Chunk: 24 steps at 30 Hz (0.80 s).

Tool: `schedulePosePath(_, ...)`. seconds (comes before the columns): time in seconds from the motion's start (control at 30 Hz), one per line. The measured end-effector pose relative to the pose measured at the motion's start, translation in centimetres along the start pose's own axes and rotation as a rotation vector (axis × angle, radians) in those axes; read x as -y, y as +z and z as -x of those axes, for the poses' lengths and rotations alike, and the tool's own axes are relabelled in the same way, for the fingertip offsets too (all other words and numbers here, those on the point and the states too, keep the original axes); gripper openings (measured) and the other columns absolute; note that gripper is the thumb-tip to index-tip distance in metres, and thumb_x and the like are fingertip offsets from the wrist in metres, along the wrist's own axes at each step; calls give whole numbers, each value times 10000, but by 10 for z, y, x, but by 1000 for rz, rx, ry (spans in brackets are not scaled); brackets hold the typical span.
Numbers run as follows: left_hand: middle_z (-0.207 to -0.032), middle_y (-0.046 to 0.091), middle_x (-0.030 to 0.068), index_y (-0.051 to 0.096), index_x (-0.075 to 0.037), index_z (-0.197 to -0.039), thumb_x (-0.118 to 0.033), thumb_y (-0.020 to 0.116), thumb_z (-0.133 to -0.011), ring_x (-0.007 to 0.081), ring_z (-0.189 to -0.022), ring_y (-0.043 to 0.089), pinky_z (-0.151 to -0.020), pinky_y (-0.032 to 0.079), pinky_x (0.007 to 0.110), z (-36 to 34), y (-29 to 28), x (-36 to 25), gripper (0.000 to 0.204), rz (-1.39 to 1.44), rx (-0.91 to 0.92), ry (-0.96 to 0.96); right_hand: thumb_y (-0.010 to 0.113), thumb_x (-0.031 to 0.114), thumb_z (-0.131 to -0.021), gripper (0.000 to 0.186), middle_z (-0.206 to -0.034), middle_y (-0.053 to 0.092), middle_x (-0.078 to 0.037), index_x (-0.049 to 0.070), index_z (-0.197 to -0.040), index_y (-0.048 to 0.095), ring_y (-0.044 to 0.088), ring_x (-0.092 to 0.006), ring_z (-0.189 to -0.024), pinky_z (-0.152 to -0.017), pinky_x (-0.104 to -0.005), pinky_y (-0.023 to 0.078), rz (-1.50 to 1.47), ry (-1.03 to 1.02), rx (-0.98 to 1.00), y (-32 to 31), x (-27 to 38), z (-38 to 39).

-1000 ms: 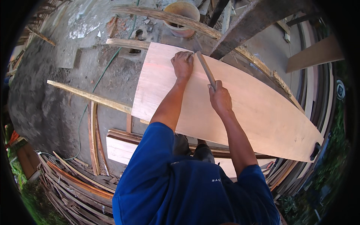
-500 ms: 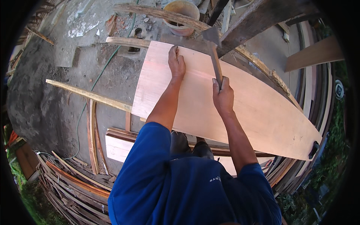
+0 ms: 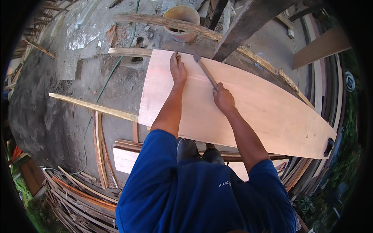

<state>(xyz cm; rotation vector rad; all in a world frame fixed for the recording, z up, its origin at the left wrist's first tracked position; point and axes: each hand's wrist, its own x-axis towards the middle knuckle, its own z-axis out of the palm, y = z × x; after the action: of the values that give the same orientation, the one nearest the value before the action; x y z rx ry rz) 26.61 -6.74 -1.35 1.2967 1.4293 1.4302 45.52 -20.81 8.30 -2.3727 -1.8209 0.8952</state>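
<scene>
Hammer (image 3: 206, 72) now lower (in right hand (image 3: 224, 98)).

Two hands (image 3: 178, 70) (image 3: 224, 98), one hammer (image 3: 207, 71), one large pale board (image 3: 200, 110), one bucket (image 3: 182, 37), one green hose (image 3: 110, 74)

Dk-blue short-sleeved T-shirt (image 3: 186, 206), loose cut, w/ soft folds & creases; shade goes near-navy in shadow, brighter blue on the lit parts. Small white lettering (image 3: 224, 184) on the front, slightly tilted, partly lost in a fold. L sleeve (image 3: 157, 151) & R sleeve (image 3: 266, 176) same blue as the rest, wide, w/ plain hems. L forearm (image 3: 171, 105), R forearm (image 3: 248, 136), L hand (image 3: 178, 72) & R hand (image 3: 224, 98) all bare. Past the shirt's edge, dk-grey legwear (image 3: 187, 149) w/ a dull sheen; trousers or boots, can't tell which.
</scene>
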Motion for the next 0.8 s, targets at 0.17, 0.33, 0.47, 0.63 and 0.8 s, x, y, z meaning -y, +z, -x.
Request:
schedulePosePath(0.17,-1285,612,224,519,73,-1413,20,446,-862,311,-1190,615,-1066,489,392,0,-12,8,557,-5,-14,3,554,310,-1040,307,-948,723,-267,36,-1167,497,709,-472,-911,-795,-575,554,-90,26,-39,-18,29,12)
schedulePosePath(0.33,-1320,614,234,524,69,-1411,-3,448,-915,336,-1231,599,-1089,469,403,-5,-1,12,507,-25,49,49,568,320,-1029,357,-1003,723,-273,27,-1227,523,719,-447,-955,-829,-555,567,-60,41,67,-19,5,-3)
schedulePosePath(0.47,-1431,550,264,511,96,-1420,-115,465,-1010,368,-1359,515,-1195,354,413,-10,-7,28,464,-90,74,-41,588,379,-1022,417,-934,719,-201,-17,-1151,599,730,-326,-777,-632,-460,606,-463,138,290,-18,-39,37)
schedulePosePath(0.63,-1538,455,291,423,102,-1496,-339,529,-1054,435,-1446,400,-1244,273,480,-6,-20,54,634,-335,296,339,637,437,-1003,516,-667,587,-107,-68,-1102,601,623,-222,-541,-497,-400,541,-744,230,388,-12,-135,158)
schedulePosePath(0.8,-1592,405,275,409,71,-1524,-464,508,-1067,452,-1499,334,-1231,251,583,61,-17,24,710,-860,455,684,662,492,-974,558,-679,597,-105,-55,-1077,635,635,-235,-566,-518,-387,524,-821,326,220,-2,-209,277)
